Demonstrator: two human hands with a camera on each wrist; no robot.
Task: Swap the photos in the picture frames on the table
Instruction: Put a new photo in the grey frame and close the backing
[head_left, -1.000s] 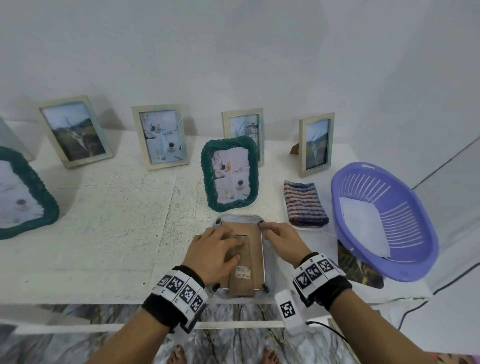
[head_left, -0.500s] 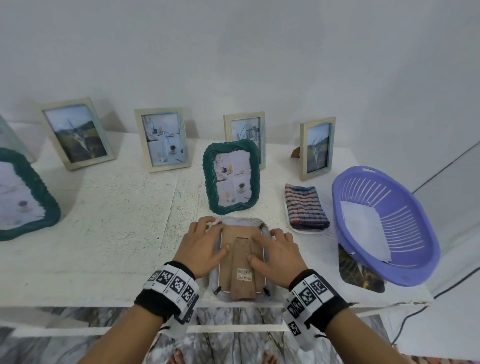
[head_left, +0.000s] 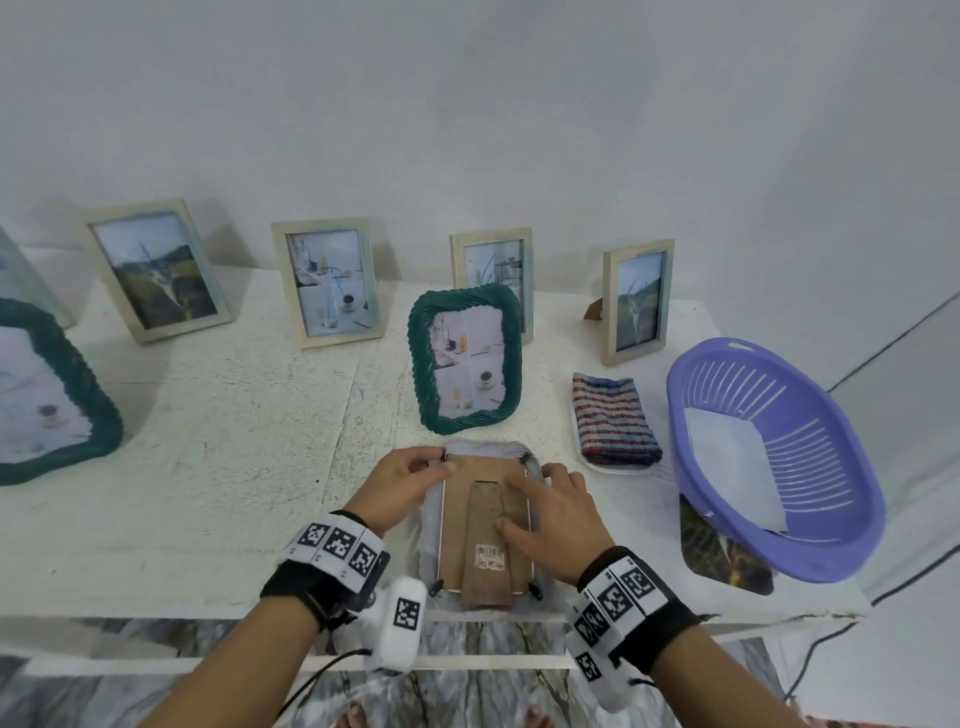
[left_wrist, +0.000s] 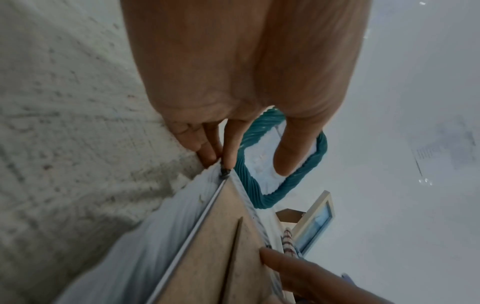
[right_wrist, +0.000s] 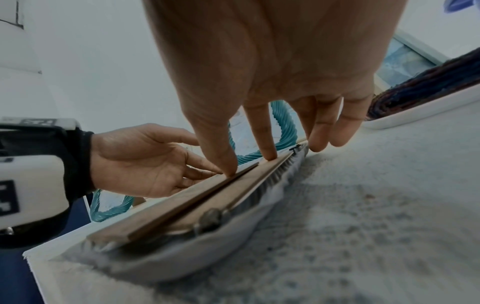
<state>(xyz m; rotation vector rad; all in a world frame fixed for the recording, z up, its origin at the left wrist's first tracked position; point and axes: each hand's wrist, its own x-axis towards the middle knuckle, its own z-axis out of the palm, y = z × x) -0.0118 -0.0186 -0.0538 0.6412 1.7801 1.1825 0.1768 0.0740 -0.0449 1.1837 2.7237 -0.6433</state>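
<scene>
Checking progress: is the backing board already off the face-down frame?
No, the board still lies in the frame, under the right hand.

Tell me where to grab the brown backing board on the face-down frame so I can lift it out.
Take the backing board by its easel stand, coming from the near table edge: the stand's lower end overhangs the board and looks slightly raised, so fingers can probably hook under it. The board's own edges sit flush inside the frame, under small corner clips.

Barcode sticker (head_left: 490, 552) on the face-down frame's brown backing (head_left: 485, 525), its digits perhaps "100", too small to read.
</scene>
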